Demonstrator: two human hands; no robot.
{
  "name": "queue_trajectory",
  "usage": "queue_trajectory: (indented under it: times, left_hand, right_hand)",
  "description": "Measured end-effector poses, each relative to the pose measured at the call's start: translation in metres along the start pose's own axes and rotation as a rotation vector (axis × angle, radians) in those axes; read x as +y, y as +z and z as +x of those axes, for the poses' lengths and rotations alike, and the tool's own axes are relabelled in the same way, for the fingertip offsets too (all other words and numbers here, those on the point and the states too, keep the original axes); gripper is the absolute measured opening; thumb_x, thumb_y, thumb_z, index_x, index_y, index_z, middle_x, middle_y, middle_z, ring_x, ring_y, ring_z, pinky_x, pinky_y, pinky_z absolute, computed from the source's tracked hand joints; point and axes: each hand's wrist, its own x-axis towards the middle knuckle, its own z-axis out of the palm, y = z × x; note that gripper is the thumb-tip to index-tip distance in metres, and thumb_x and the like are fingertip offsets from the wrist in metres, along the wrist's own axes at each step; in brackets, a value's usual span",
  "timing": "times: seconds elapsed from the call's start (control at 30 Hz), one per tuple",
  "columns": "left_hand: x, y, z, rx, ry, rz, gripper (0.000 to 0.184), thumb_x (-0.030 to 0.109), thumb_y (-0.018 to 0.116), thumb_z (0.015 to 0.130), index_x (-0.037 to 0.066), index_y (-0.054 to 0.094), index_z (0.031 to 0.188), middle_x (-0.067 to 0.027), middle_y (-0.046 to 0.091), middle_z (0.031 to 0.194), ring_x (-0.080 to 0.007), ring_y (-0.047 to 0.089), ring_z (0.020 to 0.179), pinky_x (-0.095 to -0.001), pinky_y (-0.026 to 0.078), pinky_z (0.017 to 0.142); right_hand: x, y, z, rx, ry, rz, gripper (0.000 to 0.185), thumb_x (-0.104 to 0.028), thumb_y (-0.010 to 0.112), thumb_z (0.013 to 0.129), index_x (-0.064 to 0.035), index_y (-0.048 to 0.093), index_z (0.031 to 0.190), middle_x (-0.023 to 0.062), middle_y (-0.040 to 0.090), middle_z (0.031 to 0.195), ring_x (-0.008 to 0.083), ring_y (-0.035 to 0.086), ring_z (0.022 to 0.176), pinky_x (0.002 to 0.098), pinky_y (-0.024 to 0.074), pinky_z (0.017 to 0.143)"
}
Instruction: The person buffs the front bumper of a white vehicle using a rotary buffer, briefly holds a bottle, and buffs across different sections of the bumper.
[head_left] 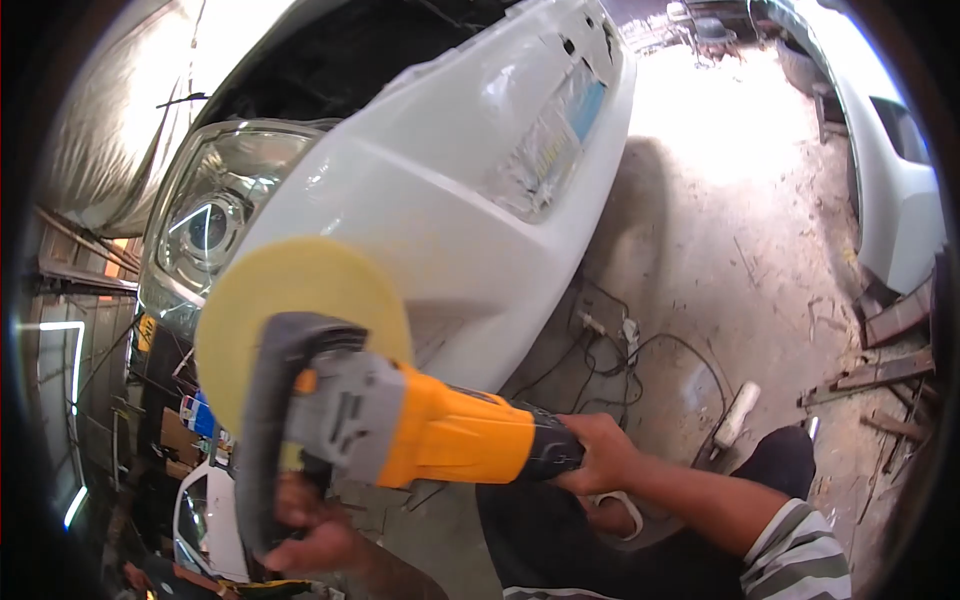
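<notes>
An orange and grey car polisher (460, 430) with a round yellow pad (310, 270) is held between my two hands. My right hand (600, 455) is wrapped around the black rear end of its body. At the lower left, my left hand (310, 535) grips the lower part of the black loop handle (268, 430). The pad stands in front of a white car bumper (400, 210), near its corner. Whether the pad touches the surface cannot be seen from this angle. A masked, plastic-covered patch (545, 165) shows on the bumper.
A headlight (215, 215) sits left of the bumper. Cables (610, 345) and a white power strip (738, 412) lie on the concrete floor (700, 270). Another white car part (900, 200) stands at the right, above wooden pieces (890, 370). My legs (600, 545) are below.
</notes>
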Motion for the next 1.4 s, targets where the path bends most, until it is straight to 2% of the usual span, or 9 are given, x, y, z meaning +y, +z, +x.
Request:
queue_trajectory:
  times: [0.13, 0.3, 0.37, 0.47, 0.67, 0.87, 1.33, 1.37, 1.4]
  left_hand:
    - [0.028, 0.010, 0.009, -0.068, -0.183, -0.242, 0.068, 0.077, 0.030, 0.092, 0.014, 0.030, 0.068, 0.0021, 0.027, 0.058, -0.0097, 0.024, 0.048, -0.0242, 0.023, 0.050]
    - [0.015, 0.016, -0.015, -0.184, -0.069, -0.155, 0.067, 0.063, 0.034, 0.098, 0.004, 0.049, 0.070, -0.0050, 0.050, 0.065, -0.0210, 0.051, 0.060, -0.0322, 0.042, 0.058]
    - [0.020, 0.027, -0.028, -0.175, -0.099, 0.149, 0.070, 0.065, 0.069, 0.072, -0.003, 0.064, 0.082, -0.0127, 0.065, 0.078, -0.0238, 0.060, 0.066, -0.0356, 0.049, 0.065]
    - [0.061, 0.075, 0.027, -0.901, -0.341, -0.356, 0.065, 0.060, 0.085, 0.052, 0.001, 0.062, 0.069, -0.0062, 0.056, 0.063, -0.0195, 0.054, 0.056, -0.0310, 0.040, 0.055]
    - [0.070, 0.095, 0.021, -0.672, -0.376, -0.493, 0.067, 0.064, 0.084, 0.058, 0.003, 0.060, 0.066, -0.0022, 0.051, 0.057, -0.0147, 0.047, 0.050, -0.0285, 0.032, 0.047]
    - [0.020, 0.037, 0.040, -0.371, -0.130, -0.552, 0.076, 0.078, 0.032, 0.090, 0.009, 0.041, 0.059, 0.0010, 0.037, 0.051, -0.0127, 0.035, 0.044, -0.0256, 0.026, 0.045]
    - [0.008, -0.007, -0.030, -0.354, -0.119, -0.398, 0.071, 0.081, 0.037, 0.087, 0.013, 0.035, 0.065, 0.0003, 0.029, 0.053, -0.0137, 0.033, 0.049, -0.0283, 0.028, 0.050]
    - [0.001, -0.001, -0.054, -0.068, -0.131, -0.212, 0.072, 0.082, 0.037, 0.086, 0.013, 0.035, 0.065, -0.0005, 0.032, 0.055, -0.0155, 0.034, 0.052, -0.0286, 0.026, 0.051]
    - [-0.007, -0.009, -0.056, -0.359, -0.044, -0.198, 0.072, 0.079, 0.044, 0.086, 0.010, 0.041, 0.065, -0.0029, 0.042, 0.059, -0.0172, 0.044, 0.059, -0.0289, 0.033, 0.054]
  right_hand:
    - [-0.014, -0.009, 0.003, -0.123, 0.171, -0.102, 0.043, -0.029, 0.081, 0.064, -0.0050, 0.067, 0.097, 0.0180, 0.069, 0.080, 0.0380, 0.068, 0.083, 0.0419, 0.0537, 0.074]
    - [0.015, -0.029, -0.004, -0.039, 0.232, -0.115, 0.048, -0.029, 0.082, 0.061, -0.0056, 0.067, 0.101, 0.0188, 0.068, 0.079, 0.0386, 0.068, 0.081, 0.0418, 0.0533, 0.071]
    - [0.046, -0.034, -0.011, -0.031, 0.232, -0.095, 0.051, -0.029, 0.083, 0.060, -0.0060, 0.067, 0.102, 0.0191, 0.068, 0.079, 0.0389, 0.068, 0.080, 0.0416, 0.0531, 0.071]
    - [0.088, -0.034, -0.027, 0.077, 0.181, -0.268, 0.046, -0.026, 0.084, 0.059, -0.0048, 0.068, 0.097, 0.0189, 0.069, 0.080, 0.0382, 0.068, 0.078, 0.0417, 0.0526, 0.069]
    - [0.057, -0.023, -0.009, 0.273, 0.156, 0.142, 0.035, -0.021, 0.082, 0.062, -0.0001, 0.068, 0.086, 0.0183, 0.070, 0.080, 0.0330, 0.070, 0.078, 0.0400, 0.0530, 0.069]
    - [-0.017, -0.022, 0.018, -0.108, 0.339, -0.038, 0.035, -0.023, 0.078, 0.063, -0.0027, 0.070, 0.090, 0.0200, 0.070, 0.082, 0.0334, 0.071, 0.081, 0.0402, 0.0535, 0.071]
    - [0.037, -0.009, 0.009, -0.154, 0.177, -0.120, 0.039, -0.028, 0.078, 0.063, -0.0059, 0.068, 0.093, 0.0160, 0.071, 0.086, 0.0373, 0.068, 0.083, 0.0440, 0.0532, 0.078]
    - [0.043, -0.010, 0.004, -0.158, 0.168, -0.139, 0.039, -0.028, 0.078, 0.063, -0.0059, 0.068, 0.093, 0.0160, 0.071, 0.086, 0.0373, 0.068, 0.083, 0.0440, 0.0532, 0.078]
    - [0.047, -0.010, -0.002, -0.152, 0.294, -0.104, 0.036, -0.026, 0.078, 0.064, -0.0045, 0.069, 0.092, 0.0153, 0.071, 0.084, 0.0336, 0.069, 0.080, 0.0411, 0.0532, 0.076]
